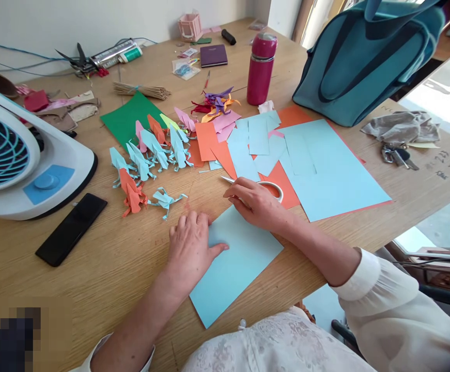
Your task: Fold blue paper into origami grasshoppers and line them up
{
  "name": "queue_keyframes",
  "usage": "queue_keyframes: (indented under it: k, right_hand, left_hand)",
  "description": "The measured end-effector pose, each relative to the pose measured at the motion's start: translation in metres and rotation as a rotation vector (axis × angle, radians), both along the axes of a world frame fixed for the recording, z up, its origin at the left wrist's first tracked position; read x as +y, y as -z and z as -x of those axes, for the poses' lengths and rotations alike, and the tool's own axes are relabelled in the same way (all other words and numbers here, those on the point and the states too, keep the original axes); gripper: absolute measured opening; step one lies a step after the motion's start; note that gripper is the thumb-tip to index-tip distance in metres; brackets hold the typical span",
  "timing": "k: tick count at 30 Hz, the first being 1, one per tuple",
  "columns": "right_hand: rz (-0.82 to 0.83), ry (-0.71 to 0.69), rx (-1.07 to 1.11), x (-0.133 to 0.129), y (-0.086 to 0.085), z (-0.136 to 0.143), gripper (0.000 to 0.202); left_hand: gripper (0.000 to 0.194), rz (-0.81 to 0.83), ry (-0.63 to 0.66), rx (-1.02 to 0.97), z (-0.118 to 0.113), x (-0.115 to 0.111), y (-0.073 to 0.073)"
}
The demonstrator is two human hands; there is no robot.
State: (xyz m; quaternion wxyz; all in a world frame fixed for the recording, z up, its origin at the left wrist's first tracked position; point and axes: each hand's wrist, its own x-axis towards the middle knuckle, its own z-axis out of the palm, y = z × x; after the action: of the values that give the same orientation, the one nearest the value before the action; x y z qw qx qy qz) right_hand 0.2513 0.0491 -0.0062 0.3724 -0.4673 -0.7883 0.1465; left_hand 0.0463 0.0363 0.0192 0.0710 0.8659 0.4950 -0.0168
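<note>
A light blue sheet of paper (pixel 244 258) lies tilted on the table in front of me, its upper corner under my right hand. My left hand (pixel 189 243) rests at the sheet's left edge, fingers flat and thumb spread out on the paper. At the top end, my right hand (pixel 253 201) has its fingers closed together at the paper's edge. White-handled scissors (pixel 279 192) lie just behind that hand, partly hidden by it. Beyond my left hand stand several folded paper figures, among them a light blue one (pixel 166 200) and an orange one (pixel 132 191).
Larger light blue sheets (pixel 337 175) and orange scraps (pixel 206 142) lie to the right and beyond. A phone (pixel 72 230) and a white fan (pixel 54 170) are at left. A magenta bottle (pixel 261 77), a teal bag (pixel 364 67) and keys (pixel 397 155) stand or lie farther off.
</note>
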Motion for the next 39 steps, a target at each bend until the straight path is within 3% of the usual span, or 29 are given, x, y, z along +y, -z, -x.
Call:
queue_keyframes:
  k: [7,13,17,21,25,29,34,39]
  right_hand:
    - [0.000,0.101,0.011,0.001,-0.006,-0.011,0.020]
    - [-0.007,0.119,0.075,0.003,-0.008,-0.020,0.019]
    - [0.035,0.162,0.192,0.004,-0.012,-0.021,0.017]
    - [0.219,0.235,0.455,0.004,-0.017,-0.025,0.021]
    - [0.481,0.192,0.679,0.004,-0.020,-0.030,0.041]
    - [0.692,0.069,0.877,0.002,-0.018,-0.027,0.052]
    - [0.827,0.013,0.799,-0.001,-0.015,-0.016,0.047]
    - [0.982,0.039,0.650,-0.002,-0.014,-0.013,0.044]
  left_hand:
    - [0.051,0.134,-0.020,-0.079,-0.002,0.004,0.000]
    - [0.011,0.468,-0.046,-0.252,0.005,0.022,-0.011]
    - [0.024,0.692,-0.138,-0.550,0.015,0.037,-0.013]
    - [0.041,0.857,-0.273,-0.834,0.022,0.047,-0.016]
    - [0.050,0.847,-0.382,-1.055,0.022,0.052,-0.014]
    - [0.049,0.771,-0.451,-1.216,0.017,0.054,-0.002]
    - [0.047,0.752,-0.516,-1.452,0.005,0.050,0.012]
    - [0.041,0.731,-0.502,-1.613,-0.006,0.048,0.020]
